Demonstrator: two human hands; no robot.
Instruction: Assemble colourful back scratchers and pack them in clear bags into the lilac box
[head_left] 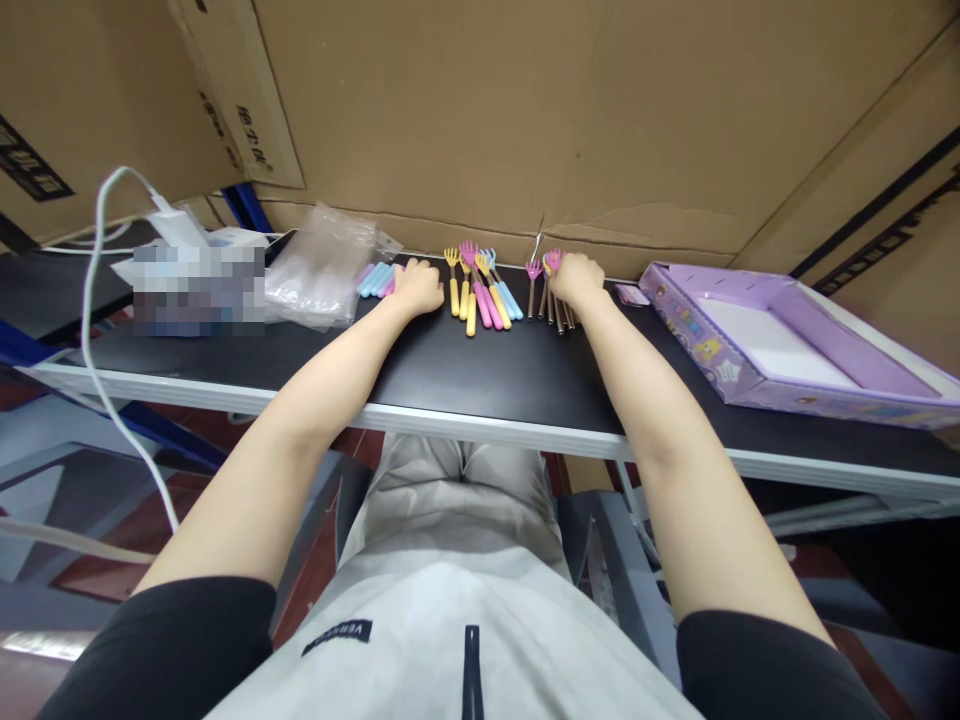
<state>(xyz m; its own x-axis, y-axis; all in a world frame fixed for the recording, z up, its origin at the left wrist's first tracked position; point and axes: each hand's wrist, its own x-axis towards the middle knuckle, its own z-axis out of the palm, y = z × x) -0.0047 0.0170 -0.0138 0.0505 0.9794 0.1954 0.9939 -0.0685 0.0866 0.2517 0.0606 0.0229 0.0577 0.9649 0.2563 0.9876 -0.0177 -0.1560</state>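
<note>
My left hand (418, 288) is curled at the right end of a row of pastel handles (377, 280) in blue, purple and pink. Its fingertips are close to the pink one, and what lies under them is hidden. My right hand (581, 278) is closed over a bunch of brown rods (551, 308) with small pink and yellow claw heads; its fingers hide part of them. Between my hands lie several small claw-shaped back scratchers (480, 290) with yellow, pink and blue handles, their heads pointing away from me.
Clear plastic bags (322, 270) lie on the left of the black table (480, 385), near a white cable (88, 300). A purple open box (802, 335) stands at the right, with a small card (632, 294) beside it. Cardboard (525, 120) walls the back.
</note>
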